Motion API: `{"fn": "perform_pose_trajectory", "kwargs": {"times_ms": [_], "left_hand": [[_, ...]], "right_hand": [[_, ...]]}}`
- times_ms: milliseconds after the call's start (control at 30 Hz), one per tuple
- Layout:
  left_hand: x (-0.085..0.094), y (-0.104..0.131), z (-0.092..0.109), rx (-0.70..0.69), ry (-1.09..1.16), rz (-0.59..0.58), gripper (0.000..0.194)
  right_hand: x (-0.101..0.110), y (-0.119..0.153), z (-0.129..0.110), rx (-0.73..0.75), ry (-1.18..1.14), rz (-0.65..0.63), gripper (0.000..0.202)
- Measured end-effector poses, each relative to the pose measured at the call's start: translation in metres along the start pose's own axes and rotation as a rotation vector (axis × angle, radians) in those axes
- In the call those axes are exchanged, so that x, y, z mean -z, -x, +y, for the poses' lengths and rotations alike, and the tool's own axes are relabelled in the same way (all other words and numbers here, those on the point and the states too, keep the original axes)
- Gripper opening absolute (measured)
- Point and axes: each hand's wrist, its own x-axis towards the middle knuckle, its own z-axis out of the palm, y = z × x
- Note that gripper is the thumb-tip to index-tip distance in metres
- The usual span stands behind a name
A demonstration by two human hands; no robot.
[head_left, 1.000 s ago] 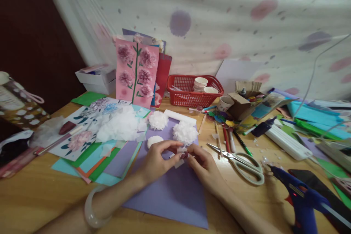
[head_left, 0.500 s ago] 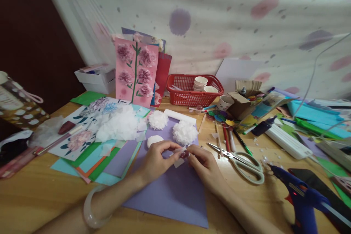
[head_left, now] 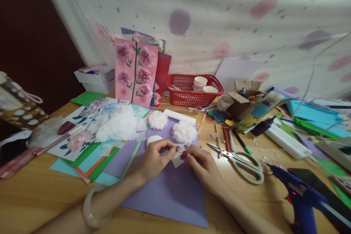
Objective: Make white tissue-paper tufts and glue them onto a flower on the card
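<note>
My left hand and my right hand meet over a purple sheet, each pinching a small piece of thin white paper between thumb and fingers. A white square of paper shows just below the fingertips. Two fluffy white paper flowers, one at the left and one at the right, lie on the sheet beyond my hands. Behind my left hand a white round piece is partly hidden. A white roll lies at the sheet's far end.
Scissors and a blue glue gun lie at the right, near a white power strip. A red basket with paper cups stands behind. White tissue covers coloured papers at the left, before a pink flower card.
My fingertips have moved slightly apart, and more of the white paper between them shows. My left hand has shifted slightly left and covers more of the round piece.
</note>
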Motion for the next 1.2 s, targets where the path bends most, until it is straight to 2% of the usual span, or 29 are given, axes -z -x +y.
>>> {"fn": "perform_pose_trajectory", "kwargs": {"times_ms": [267, 400, 500, 600, 767, 967, 1200], "left_hand": [[0.0021, -0.003, 0.0052, 0.147, 0.129, 0.06, 0.026], [0.0023, -0.0039, 0.0049, 0.174, 0.184, 0.107, 0.025], [0.0009, -0.002, 0.0041, 0.159, 0.18, 0.083, 0.021], [-0.0011, 0.0018, 0.0034, 0.07, 0.099, 0.063, 0.014], [-0.0017, 0.0054, 0.0032, -0.005, -0.057, 0.092, 0.018], [0.0, 0.0007, 0.0049, 0.051, 0.148, 0.144, 0.026], [0.0016, -0.0018, 0.0019, 0.111, 0.262, 0.199, 0.03]], "right_hand": [[-0.0008, 0.0005, -0.0004, -0.014, 0.003, -0.003, 0.025], [-0.0004, -0.0001, -0.001, -0.046, -0.061, -0.015, 0.03], [0.0, 0.0001, 0.0011, -0.136, -0.159, -0.022, 0.04], [-0.0003, 0.0002, 0.0024, -0.183, -0.201, -0.014, 0.046], [-0.0024, -0.0016, -0.0016, -0.234, -0.257, 0.002, 0.04], [-0.0023, -0.0038, -0.0037, -0.26, -0.251, 0.043, 0.034], [-0.0016, -0.0059, -0.0032, -0.239, -0.273, 0.076, 0.031]]}}
